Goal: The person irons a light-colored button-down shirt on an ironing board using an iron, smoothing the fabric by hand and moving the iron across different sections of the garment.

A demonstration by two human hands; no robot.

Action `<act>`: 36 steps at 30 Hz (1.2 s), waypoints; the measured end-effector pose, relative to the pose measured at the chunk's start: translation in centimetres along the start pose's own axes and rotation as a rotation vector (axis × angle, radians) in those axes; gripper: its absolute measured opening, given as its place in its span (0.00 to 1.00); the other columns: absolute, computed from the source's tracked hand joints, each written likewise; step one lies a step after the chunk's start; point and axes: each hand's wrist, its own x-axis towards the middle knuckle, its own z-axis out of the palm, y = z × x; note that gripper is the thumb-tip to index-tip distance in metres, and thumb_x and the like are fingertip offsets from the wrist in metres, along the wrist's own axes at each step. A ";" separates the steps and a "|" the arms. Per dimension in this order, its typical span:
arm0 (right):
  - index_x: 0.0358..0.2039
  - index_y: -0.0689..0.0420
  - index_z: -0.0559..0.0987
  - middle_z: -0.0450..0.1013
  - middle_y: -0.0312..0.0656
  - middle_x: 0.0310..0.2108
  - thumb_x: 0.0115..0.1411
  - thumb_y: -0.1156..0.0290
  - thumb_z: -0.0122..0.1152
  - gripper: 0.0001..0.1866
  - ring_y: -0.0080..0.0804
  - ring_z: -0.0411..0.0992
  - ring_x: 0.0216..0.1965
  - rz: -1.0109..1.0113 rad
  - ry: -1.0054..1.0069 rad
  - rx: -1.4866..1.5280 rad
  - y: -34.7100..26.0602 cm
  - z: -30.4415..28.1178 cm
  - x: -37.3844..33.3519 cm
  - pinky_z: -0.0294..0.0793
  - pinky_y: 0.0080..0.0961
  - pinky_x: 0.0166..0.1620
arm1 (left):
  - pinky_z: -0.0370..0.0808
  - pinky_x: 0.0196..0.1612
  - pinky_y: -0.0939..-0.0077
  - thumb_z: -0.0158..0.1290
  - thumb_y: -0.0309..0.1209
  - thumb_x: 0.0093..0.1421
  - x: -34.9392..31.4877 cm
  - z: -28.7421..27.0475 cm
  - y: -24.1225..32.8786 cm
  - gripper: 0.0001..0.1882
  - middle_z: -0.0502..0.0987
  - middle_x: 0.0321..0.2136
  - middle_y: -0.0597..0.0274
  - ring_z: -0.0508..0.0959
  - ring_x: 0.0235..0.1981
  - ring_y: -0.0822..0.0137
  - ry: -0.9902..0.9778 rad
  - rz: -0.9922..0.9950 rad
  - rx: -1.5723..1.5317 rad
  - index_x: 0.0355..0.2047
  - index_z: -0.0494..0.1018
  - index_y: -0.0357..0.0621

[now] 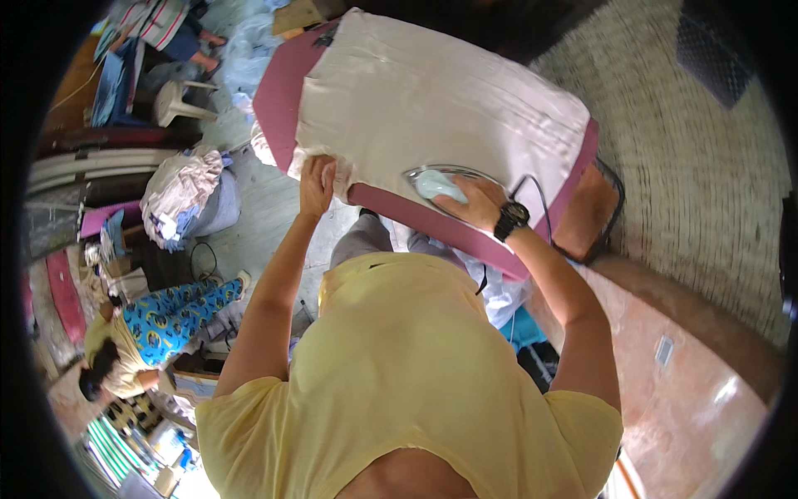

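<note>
A cream cloth (440,91) lies spread over a maroon ironing board (278,96). Near the board's close edge, my right hand (478,202) is wrapped round the handle of a clothes iron (436,183), which rests flat on the cloth with its tip toward the left. A dark cord (539,193) loops up from behind the iron. At the left, my left hand (317,181) grips the near corner of the cloth by the board's edge. Some of the cloth there bunches beside the fingers and hangs over the side.
A heap of cloth (184,195) stands on the floor at left, near a white plastic stool (181,101). One person (158,324) in blue patterned trousers is at the left; another (158,23) is far left. A brown padded stand (588,209) adjoins the board's right end.
</note>
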 end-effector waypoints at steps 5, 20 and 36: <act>0.41 0.62 0.78 0.77 0.56 0.25 0.61 0.43 0.56 0.29 0.55 0.77 0.29 -0.071 0.127 0.026 -3.4 1.4 4.2 0.75 0.48 0.32 | 0.72 0.44 0.60 0.60 0.38 0.58 5.2 0.0 -11.5 0.17 0.75 0.35 0.49 0.75 0.38 0.50 0.362 -0.457 0.091 0.39 0.72 0.37; 0.40 0.59 0.79 0.78 0.56 0.28 0.59 0.40 0.55 0.31 0.57 0.77 0.32 -0.099 0.236 0.032 -15.6 6.3 27.5 0.76 0.49 0.34 | 0.75 0.40 0.71 0.52 0.36 0.65 14.3 -2.2 -17.0 0.14 0.81 0.36 0.56 0.80 0.34 0.66 0.397 -0.685 -0.469 0.43 0.75 0.36; 0.34 0.62 0.79 0.75 0.54 0.19 0.60 0.39 0.56 0.32 0.56 0.77 0.25 0.408 0.428 0.152 -13.4 2.5 24.8 0.75 0.46 0.31 | 0.67 0.40 0.63 0.66 0.44 0.48 18.9 -0.4 -13.1 0.13 0.74 0.27 0.68 0.73 0.35 0.62 0.228 -0.455 -0.064 0.25 0.79 0.51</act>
